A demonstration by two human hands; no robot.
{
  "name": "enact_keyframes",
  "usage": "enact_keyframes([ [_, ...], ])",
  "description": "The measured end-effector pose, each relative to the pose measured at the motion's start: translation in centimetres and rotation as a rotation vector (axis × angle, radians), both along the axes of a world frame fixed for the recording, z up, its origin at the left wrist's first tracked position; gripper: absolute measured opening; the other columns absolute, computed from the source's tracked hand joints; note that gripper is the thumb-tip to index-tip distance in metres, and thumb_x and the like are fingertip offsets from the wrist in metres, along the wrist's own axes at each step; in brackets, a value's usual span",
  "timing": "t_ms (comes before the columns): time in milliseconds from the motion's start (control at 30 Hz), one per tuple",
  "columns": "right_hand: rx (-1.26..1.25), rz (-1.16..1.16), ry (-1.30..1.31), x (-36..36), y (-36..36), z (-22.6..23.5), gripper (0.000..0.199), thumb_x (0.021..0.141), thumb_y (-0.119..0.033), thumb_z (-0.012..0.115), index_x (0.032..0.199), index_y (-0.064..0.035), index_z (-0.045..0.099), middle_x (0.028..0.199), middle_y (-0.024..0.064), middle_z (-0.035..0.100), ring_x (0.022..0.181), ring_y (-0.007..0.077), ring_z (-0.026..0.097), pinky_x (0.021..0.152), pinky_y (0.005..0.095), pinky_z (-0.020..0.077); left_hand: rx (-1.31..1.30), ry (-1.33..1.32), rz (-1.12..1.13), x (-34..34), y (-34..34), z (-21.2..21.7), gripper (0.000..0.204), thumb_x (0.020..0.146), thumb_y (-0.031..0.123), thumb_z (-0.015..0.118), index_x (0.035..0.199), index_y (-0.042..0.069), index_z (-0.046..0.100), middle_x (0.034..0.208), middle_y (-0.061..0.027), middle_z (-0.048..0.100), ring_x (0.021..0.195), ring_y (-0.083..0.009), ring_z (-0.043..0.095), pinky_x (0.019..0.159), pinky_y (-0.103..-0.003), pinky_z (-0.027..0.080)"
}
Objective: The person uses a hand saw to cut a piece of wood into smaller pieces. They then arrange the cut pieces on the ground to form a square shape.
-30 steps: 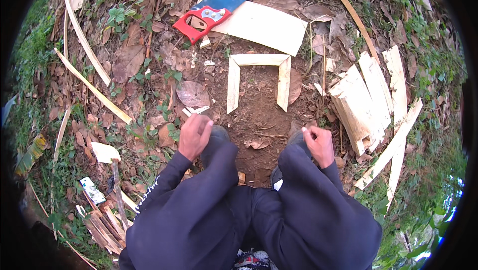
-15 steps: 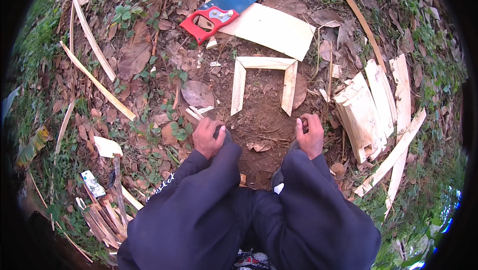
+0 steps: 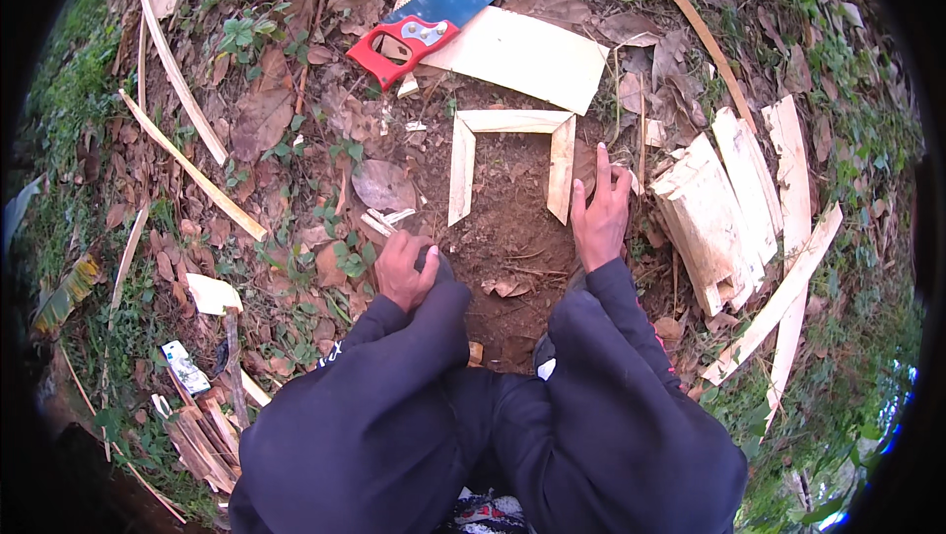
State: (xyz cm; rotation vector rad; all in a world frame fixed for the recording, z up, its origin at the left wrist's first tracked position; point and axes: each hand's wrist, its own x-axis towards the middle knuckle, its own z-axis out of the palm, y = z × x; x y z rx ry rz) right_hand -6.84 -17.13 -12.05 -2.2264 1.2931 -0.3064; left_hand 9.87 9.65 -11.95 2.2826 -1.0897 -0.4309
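Note:
Three pale wooden strips with angled ends lie on the bare soil as a three-sided frame: a top strip (image 3: 512,121), a left strip (image 3: 462,171) and a right strip (image 3: 561,171). Its open side faces me. Just right of the right strip, my right hand (image 3: 601,214) reaches forward with fingers apart, holding nothing; a narrow gap seems to separate thumb and wood. My left hand (image 3: 402,273) stays low by my left knee, fingers curled in and thumb out, with nothing showing in it. Its palm is hidden.
Beyond the frame, a red-handled saw (image 3: 406,46) with a blue blade rests partly over a pale board (image 3: 532,59). Rough wood slabs (image 3: 711,224) lie to the right. At left are long thin strips (image 3: 192,165), a hatchet-like tool (image 3: 214,295) and a bundle of split sticks (image 3: 202,440).
My right hand has moved forward from beside my knee to the right strip, and its curled fingers have spread. My left hand keeps its place and the strips lie as before.

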Motion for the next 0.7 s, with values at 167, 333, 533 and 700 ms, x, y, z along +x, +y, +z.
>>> enact_keyframes([
  [167, -0.023, -0.004, -0.003, 0.3, -1.0, -0.1, 0.025, 0.091, -0.011, 0.064, 0.114, -0.0028, 0.058, 0.104, 0.0166, 0.05, 0.096, 0.0349, 0.054, 0.084, 0.0454, 0.0457, -0.001, -0.005, -0.003, 0.0, 0.1, -0.2, 0.009, 0.082, 0.012, 0.071, 0.089, 0.007, 0.068, 0.075, -0.008, 0.05, 0.068, -0.0259, 0.054, 0.061, -0.038, 0.045],
  [333, 0.079, -0.03, -0.103, -0.3, -2.6, 1.0, 0.01, 0.092, -0.007, 0.059, 0.095, 0.0006, 0.054, 0.087, 0.0178, 0.054, 0.082, 0.0357, 0.057, 0.075, 0.046, 0.0464, 0.009, 0.011, 0.009, 0.0, 0.2, 0.1, 0.009, 0.082, 0.012, 0.071, 0.09, 0.007, 0.068, 0.076, -0.0082, 0.051, 0.069, -0.0262, 0.055, 0.061, -0.039, 0.046],
  [533, 0.114, -0.111, -0.084, -1.6, -2.8, 6.0, 0.009, 0.092, -0.006, 0.057, 0.097, 0.0004, 0.054, 0.078, 0.0193, 0.062, 0.069, 0.0385, 0.063, 0.066, 0.0461, 0.0493, 0.007, 0.024, 0.011, 0.0, 0.0, 0.2, 0.01, 0.083, 0.015, 0.071, 0.089, 0.007, 0.068, 0.079, -0.0098, 0.053, 0.077, -0.0298, 0.057, 0.067, -0.041, 0.047],
  [700, -0.098, -0.066, 0.042, -5.3, -3.6, 11.0, 0.012, 0.09, -0.005, 0.059, 0.102, -0.001, 0.06, 0.083, 0.0175, 0.062, 0.076, 0.035, 0.065, 0.072, 0.0424, 0.0527, 0.04, 0.059, 0.028, 0.1, 0.2, 0.3, 0.01, 0.083, 0.016, 0.071, 0.088, 0.007, 0.067, 0.081, -0.0102, 0.055, 0.079, -0.0309, 0.058, 0.069, -0.042, 0.048],
])
